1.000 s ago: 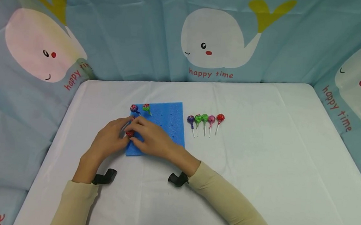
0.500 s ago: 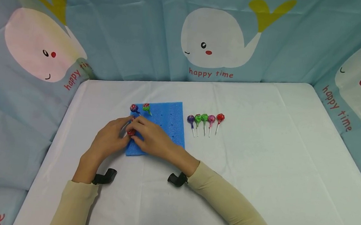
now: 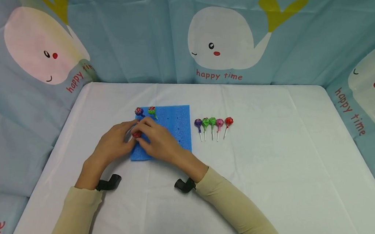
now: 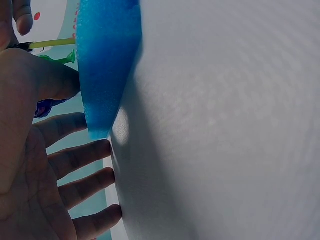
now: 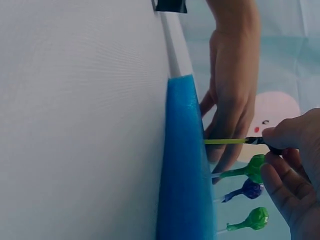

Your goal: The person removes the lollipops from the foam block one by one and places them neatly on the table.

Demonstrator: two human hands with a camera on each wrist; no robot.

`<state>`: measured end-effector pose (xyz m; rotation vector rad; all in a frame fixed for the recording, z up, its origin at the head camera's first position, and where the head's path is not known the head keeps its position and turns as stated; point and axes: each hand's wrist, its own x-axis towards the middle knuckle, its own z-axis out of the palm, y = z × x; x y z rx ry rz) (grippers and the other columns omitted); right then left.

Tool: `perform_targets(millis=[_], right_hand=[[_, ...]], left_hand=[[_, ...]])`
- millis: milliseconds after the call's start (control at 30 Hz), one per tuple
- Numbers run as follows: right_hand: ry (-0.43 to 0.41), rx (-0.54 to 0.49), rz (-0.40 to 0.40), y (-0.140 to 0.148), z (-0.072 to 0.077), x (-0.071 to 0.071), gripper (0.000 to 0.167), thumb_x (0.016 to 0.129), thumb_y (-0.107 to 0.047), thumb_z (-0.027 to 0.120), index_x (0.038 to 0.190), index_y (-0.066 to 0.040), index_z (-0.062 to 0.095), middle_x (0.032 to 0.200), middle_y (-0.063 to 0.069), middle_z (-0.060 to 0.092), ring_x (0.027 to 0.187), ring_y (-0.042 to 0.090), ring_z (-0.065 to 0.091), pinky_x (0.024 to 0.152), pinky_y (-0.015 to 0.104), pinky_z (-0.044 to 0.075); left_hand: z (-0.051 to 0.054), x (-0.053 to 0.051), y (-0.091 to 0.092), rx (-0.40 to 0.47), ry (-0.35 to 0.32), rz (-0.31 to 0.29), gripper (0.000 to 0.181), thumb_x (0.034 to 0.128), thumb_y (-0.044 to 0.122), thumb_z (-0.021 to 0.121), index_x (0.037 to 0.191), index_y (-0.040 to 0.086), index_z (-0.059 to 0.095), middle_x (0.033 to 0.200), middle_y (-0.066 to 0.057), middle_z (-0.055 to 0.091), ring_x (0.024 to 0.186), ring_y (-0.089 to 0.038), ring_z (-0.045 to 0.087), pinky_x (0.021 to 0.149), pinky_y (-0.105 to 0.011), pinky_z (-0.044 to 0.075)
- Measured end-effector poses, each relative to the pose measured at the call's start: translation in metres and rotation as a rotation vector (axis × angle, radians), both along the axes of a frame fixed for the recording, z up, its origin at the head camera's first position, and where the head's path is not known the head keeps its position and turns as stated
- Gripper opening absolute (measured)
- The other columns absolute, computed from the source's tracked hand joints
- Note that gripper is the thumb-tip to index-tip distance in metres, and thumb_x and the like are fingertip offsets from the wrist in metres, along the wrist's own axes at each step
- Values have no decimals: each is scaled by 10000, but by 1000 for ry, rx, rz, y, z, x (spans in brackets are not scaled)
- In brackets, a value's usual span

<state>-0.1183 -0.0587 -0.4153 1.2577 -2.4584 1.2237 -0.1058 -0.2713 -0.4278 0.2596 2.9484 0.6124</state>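
My right hand (image 3: 160, 140) pinches a lollipop (image 3: 136, 134) with a red wrapper by its head, above the left part of a blue foam board (image 3: 177, 121). In the right wrist view the yellow stick (image 5: 225, 141) runs straight to the foam's face; how deep it goes cannot be seen. My left hand (image 3: 114, 140) rests along the board's left edge, thumb against the foam and straight fingers touching the tabletop. A purple lollipop (image 3: 139, 111) and a green lollipop (image 3: 152, 111) stand in the board's far left part. Behind my fingers, another wrapper is mostly hidden.
Right of the board, a row of several lollipops (image 3: 212, 122) lies on the white tabletop (image 3: 286, 158), sticks toward me. Small holes dot the foam. A blue whale-print curtain (image 3: 141, 36) hangs behind and at both sides of the table.
My right hand and the red lollipop have shifted slightly away from me over the board. The left hand stays at the board's edge.
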Motion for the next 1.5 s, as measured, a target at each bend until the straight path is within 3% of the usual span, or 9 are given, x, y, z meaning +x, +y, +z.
perform_targets(millis=[500, 833, 1033, 1233, 1500], right_hand=[[-58, -66, -42, 21, 10, -5, 223, 998, -92, 725, 1219, -75, 704, 1195, 67, 644, 1083, 137, 712, 939, 155, 560], [-75, -49, -83, 57, 13, -9, 223, 998, -119, 734, 1212, -62, 711, 1159, 68, 674, 1037, 169, 715, 936, 293, 623], [-69, -77, -139, 76, 12, -11, 298, 978, -133, 757, 1249, -36, 683, 1180, 87, 699, 1015, 198, 726, 905, 303, 628], [-92, -108, -144, 93, 11, -13, 244, 975, -105, 754, 1205, -51, 694, 1167, 90, 687, 1019, 180, 715, 914, 274, 629], [-108, -144, -206, 129, 13, -23, 265, 935, -38, 782, 1188, -21, 706, 1138, 122, 686, 964, 213, 743, 889, 375, 661]], left_hand=[[-1, -1, 2, -10, 19, 0, 603, 1058, 336, 581, 1597, 91, 467, 1601, -236, 514, 1491, -486, 457, 1189, -716, 392], [-1, 0, 4, -37, -1, 9, 613, 1064, 352, 562, 1606, 90, 449, 1605, -244, 506, 1500, -484, 449, 1206, -698, 386], [2, -1, 6, -52, -19, 14, 619, 1071, 365, 545, 1616, 95, 433, 1619, -239, 490, 1515, -478, 432, 1220, -689, 377], [2, -1, 5, -40, -11, 11, 613, 1072, 360, 548, 1614, 97, 438, 1620, -236, 490, 1515, -479, 431, 1221, -690, 374], [-1, -1, 4, -35, -4, 7, 614, 1071, 369, 545, 1610, 92, 443, 1618, -229, 495, 1513, -476, 435, 1221, -688, 376]])
